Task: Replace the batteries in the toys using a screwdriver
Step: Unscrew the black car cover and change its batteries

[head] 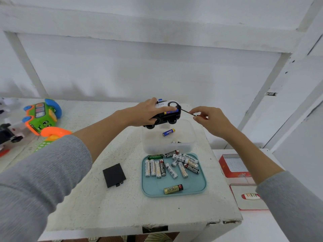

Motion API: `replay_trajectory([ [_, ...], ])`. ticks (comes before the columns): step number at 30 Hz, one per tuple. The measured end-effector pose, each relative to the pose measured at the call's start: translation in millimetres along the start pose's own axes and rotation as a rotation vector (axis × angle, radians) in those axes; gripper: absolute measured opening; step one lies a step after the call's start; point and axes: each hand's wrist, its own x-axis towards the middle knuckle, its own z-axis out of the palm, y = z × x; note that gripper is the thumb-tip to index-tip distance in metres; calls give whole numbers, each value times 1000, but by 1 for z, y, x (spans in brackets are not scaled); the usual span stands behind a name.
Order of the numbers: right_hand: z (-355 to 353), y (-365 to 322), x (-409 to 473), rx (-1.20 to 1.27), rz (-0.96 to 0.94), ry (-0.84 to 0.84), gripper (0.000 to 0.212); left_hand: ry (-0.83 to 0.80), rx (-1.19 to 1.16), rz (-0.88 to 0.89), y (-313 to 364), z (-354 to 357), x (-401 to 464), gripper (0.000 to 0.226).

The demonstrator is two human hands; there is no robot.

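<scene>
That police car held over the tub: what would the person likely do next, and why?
Probably lever out the blue battery in the police car: the screwdriver pinched by the right hand points at it, the left hand tilts the car above the clear tub.

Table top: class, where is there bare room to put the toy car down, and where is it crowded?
Bare: the near table in front of the cover and tray, and the patch left of the tub. Crowded: the tray's far half, full of batteries, and the table's left end with toys.

Grey ribbed knit sleeves (pixel 43 172) pushed up both forearms, bare hands, no jewellery visible
</scene>
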Motion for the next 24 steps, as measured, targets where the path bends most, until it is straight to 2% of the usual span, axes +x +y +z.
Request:
replay_trajectory([
  [6,-2,6,-1,-7,4,-22,18,-20,21,11,0,2,4,70],
  [14,-2,10,-6,-27,5,-38,19,-39,-125,-50,-3,2,3,69],
  [19,0,4,-6,15,-3,-22,18,4,-303,-116,-6,2,-1,70],
  [24,6,-10,-8,109,-29,-28,19,219,-675,-165,-12,6,-23,72],
])
